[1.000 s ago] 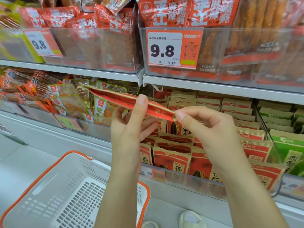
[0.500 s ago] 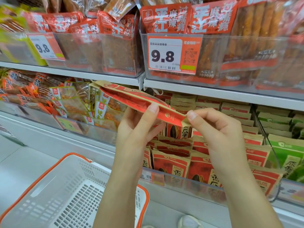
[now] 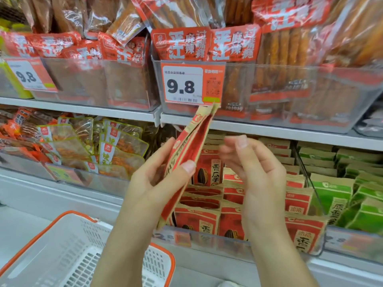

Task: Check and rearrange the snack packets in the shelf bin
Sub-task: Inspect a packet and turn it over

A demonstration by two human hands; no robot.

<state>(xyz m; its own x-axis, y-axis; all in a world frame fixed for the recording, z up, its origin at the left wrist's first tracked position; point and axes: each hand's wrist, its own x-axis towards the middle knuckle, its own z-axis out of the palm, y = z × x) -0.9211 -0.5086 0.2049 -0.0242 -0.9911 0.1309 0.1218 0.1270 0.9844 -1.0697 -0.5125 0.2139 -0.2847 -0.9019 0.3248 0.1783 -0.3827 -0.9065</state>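
Snack packet (image 3: 187,160): red with kraft-tan edges, flat, seen edge-on from my head cam. It stands nearly upright, top tilted away toward the 9.8 price tag (image 3: 191,84), bottom corner down by the front lip of the shelf bin (image 3: 207,238).

My left hand (image 3: 154,183) grips it: thumb pressed on the near red face, fingers behind the far side.

My right hand (image 3: 251,166) is just right of the packet, not touching it as far as I can tell. Fingers loosely bent, holding nothing, tips motion-blurred.

Behind both hands, the bin holds rows of matching red sunflower-seed packets (image 3: 199,219), standing upright. Right of the right hand: green packets (image 3: 335,191) in the neighbouring section. Below the left forearm: white basket with orange rim (image 3: 62,257).
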